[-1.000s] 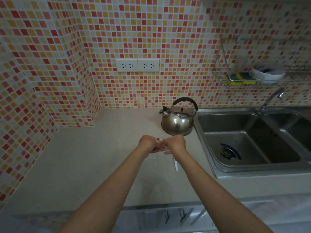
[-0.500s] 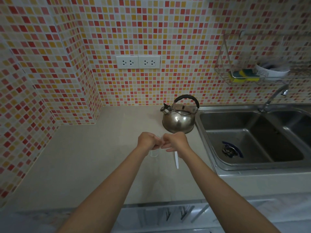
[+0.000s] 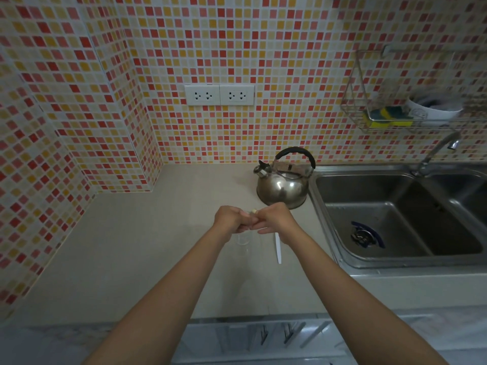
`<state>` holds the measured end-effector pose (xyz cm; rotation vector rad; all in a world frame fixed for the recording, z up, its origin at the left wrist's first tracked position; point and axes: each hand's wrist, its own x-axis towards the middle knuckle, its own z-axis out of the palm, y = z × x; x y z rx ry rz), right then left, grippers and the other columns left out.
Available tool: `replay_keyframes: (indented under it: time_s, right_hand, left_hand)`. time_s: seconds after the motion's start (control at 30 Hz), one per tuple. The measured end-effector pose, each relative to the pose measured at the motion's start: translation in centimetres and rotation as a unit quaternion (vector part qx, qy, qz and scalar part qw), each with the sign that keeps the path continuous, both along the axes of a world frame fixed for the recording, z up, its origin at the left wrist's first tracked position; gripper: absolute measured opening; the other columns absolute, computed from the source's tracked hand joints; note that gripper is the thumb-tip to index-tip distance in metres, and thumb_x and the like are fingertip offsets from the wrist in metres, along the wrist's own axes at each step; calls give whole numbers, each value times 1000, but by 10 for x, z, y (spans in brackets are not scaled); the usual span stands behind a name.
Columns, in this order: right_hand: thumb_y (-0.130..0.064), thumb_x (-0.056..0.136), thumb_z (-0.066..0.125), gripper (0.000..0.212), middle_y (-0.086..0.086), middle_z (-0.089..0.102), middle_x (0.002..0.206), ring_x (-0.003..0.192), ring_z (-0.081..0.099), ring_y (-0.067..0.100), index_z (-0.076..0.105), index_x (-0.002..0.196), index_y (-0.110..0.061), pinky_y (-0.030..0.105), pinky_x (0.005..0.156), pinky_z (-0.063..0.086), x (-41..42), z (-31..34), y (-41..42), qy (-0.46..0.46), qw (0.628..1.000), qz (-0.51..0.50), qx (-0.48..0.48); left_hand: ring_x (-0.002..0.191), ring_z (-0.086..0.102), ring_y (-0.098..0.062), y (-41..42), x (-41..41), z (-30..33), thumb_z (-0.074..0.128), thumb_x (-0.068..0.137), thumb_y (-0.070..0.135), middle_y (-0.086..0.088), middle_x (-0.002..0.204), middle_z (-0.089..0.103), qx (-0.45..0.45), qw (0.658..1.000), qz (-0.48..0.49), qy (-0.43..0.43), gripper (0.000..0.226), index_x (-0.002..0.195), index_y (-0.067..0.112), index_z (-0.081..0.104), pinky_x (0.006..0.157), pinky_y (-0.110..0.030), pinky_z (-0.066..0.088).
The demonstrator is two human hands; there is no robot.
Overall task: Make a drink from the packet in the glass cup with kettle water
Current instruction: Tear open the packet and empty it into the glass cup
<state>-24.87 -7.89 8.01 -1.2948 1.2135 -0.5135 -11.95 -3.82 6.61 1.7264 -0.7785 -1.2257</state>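
My left hand (image 3: 229, 217) and my right hand (image 3: 274, 218) meet in the middle of the counter, both pinched on a small pale packet (image 3: 253, 212); only its tip shows between the fingers. Directly beneath the hands stands a clear glass cup (image 3: 243, 242), partly hidden by my left wrist. A white spoon (image 3: 278, 248) lies on the counter just right of the cup. The steel kettle (image 3: 283, 184) with a black handle sits behind the hands, beside the sink.
A steel double sink (image 3: 395, 219) with a tap (image 3: 434, 154) fills the right side. A wire rack (image 3: 400, 111) with a sponge and bowl hangs above it. Wall sockets (image 3: 219, 95) sit on the tiled wall. The beige counter (image 3: 131, 246) ends at drawers below.
Both hands stay together on the packet over the cup, with only small finger shifts. The view has tilted slightly.
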Motion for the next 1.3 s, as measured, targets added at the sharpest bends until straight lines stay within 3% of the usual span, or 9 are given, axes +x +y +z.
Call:
replay_keyframes:
  time_s: [0.23, 0.4, 0.5, 0.63, 0.87, 1.0, 1.13, 1.23, 1.3]
  right_hand:
    - [-7, 88, 54, 24, 29, 71, 93, 83, 72, 31, 67, 97, 11, 35, 76, 58, -4, 7, -3, -14, 1000, 15, 15]
    - [-5, 83, 54, 25, 26, 72, 82, 65, 71, 27, 66, 94, 13, 30, 60, 58, 0, 3, -8, 27, 999, -20, 4]
    - [-4, 80, 55, 22, 24, 72, 77, 58, 70, 25, 67, 90, 11, 26, 53, 57, 3, 2, -9, 68, 998, -13, -5]
    - [-3, 78, 56, 17, 22, 71, 70, 61, 71, 27, 67, 79, 9, 32, 60, 58, 9, 1, -10, 117, 993, 1, -9]
    - [-13, 82, 61, 24, 13, 71, 54, 41, 65, 16, 64, 63, 2, 22, 45, 53, 24, 0, -17, 250, 962, 38, -101]
    - [-27, 84, 66, 34, 3, 62, 42, 29, 56, 9, 55, 60, -7, 19, 36, 41, 31, 5, -17, 319, 933, 63, -151]
    - [-25, 83, 65, 28, 7, 71, 61, 45, 67, 16, 55, 65, -7, 22, 45, 49, 29, 13, -24, 327, 929, 81, -154]
    - [-19, 84, 60, 21, 11, 74, 67, 54, 72, 21, 62, 72, -2, 34, 64, 60, 26, 19, -30, 304, 940, 83, -133]
    - [-18, 80, 64, 19, 8, 70, 57, 50, 69, 18, 63, 67, -3, 29, 57, 58, 25, 21, -30, 322, 930, 80, -158]
  left_hand:
    - [34, 52, 0, 2, 3, -6, 74, 79, 6, 5, 39, 60, -28, 997, 2, 67, 21, 64, 7, 59, 41, -10, 45]
    - [37, 55, -1, 0, 0, -9, 71, 82, 6, 4, 42, 63, -39, 998, -4, 58, 18, 67, 5, 62, 45, -11, 48]
    - [44, 62, -7, -1, -1, -7, 71, 81, 3, -6, 54, 66, -36, 999, -14, 14, 12, 70, 2, 65, 56, -17, 56]
    - [59, 65, -26, -2, -4, -1, 71, 73, -8, -16, 69, 67, -47, 996, -10, -73, 13, 64, 1, 68, 77, -39, 60]
    - [56, 65, -24, -5, -7, 3, 69, 72, 0, -8, 55, 64, -66, 964, 27, -256, 19, 55, 7, 64, 65, -38, 61]
    - [74, 68, -25, -5, -5, 6, 75, 74, 19, -5, 74, 68, -67, 921, 13, -384, 10, 73, 13, 66, 62, -32, 52]
    - [113, 57, -19, -5, 4, -2, 68, 84, 24, 1, 122, 67, -147, 885, -100, -431, 38, 122, 23, 65, 92, -31, 47]
    - [109, 55, -17, -2, 12, -10, 61, 87, 23, 2, 110, 71, -205, 879, -148, -405, 36, 121, 29, 66, 90, -33, 48]
    - [105, 54, -15, 1, 12, -13, 64, 81, 39, 4, 109, 70, -204, 886, -149, -389, 45, 125, 31, 62, 86, -33, 49]
